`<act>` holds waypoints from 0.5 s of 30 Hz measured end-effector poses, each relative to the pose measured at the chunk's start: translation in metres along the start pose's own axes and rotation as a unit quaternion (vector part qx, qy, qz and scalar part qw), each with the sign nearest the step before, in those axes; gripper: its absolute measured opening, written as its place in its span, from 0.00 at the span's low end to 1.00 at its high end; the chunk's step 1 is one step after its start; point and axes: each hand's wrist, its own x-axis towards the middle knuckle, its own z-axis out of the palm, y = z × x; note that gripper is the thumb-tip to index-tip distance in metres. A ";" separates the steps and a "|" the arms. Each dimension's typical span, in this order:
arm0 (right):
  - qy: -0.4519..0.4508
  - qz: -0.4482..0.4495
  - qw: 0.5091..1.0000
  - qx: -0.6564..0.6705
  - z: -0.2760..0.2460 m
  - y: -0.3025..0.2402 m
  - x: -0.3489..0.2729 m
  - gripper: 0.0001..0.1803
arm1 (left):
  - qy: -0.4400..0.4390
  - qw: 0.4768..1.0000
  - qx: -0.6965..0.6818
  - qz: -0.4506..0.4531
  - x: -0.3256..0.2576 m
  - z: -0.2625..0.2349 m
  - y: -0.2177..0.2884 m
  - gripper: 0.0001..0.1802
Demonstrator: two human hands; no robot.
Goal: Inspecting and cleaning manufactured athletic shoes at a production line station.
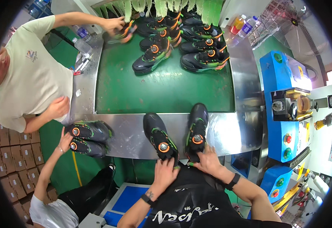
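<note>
The left hand (165, 171) has its fingers (168, 162) curled over the heel of the left shoe (159, 137), and the right hand (208, 159) grips the heel of the right shoe (196, 131) the same way; how tightly either one squeezes I can't quite tell from here. Both shoes are black with green trim and an orange dial, lying on the steel bench (238, 131) at its near edge, heels overhanging toward the person, toes and long axes pointing away at the green belt (166, 89). Between those toes and the row of matching shoes (196, 47) at the belt's far end, the belt lies open.

Left of the belt, a second pair (88, 136) sits at the bench's corner, touched by another person's hand (65, 141). Right of the belt stands a blue machine (283, 110) with red and green round buttons. Far left of the belt, brown cartons (12, 148) are stacked on the floor.
</note>
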 end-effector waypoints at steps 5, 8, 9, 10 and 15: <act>0.146 -0.034 0.969 0.196 -0.058 0.033 0.021 0.27 | 0.221 0.972 -0.079 -0.008 0.012 -0.041 0.042 0.21; 0.036 -0.094 0.968 0.231 -0.155 0.038 0.032 0.28 | 0.216 0.920 -0.276 -0.175 -0.008 -0.108 0.088 0.23; 0.005 -0.114 0.968 0.223 -0.180 0.040 0.037 0.28 | 0.190 0.935 -0.262 -0.146 -0.012 -0.136 0.107 0.24; -0.019 -0.132 0.957 0.259 -0.201 0.037 0.042 0.27 | 0.213 0.916 -0.317 -0.121 -0.019 -0.147 0.121 0.26; -0.039 -0.266 0.933 0.238 -0.282 -0.001 0.032 0.26 | 0.250 0.938 -0.237 0.040 -0.084 -0.172 0.135 0.34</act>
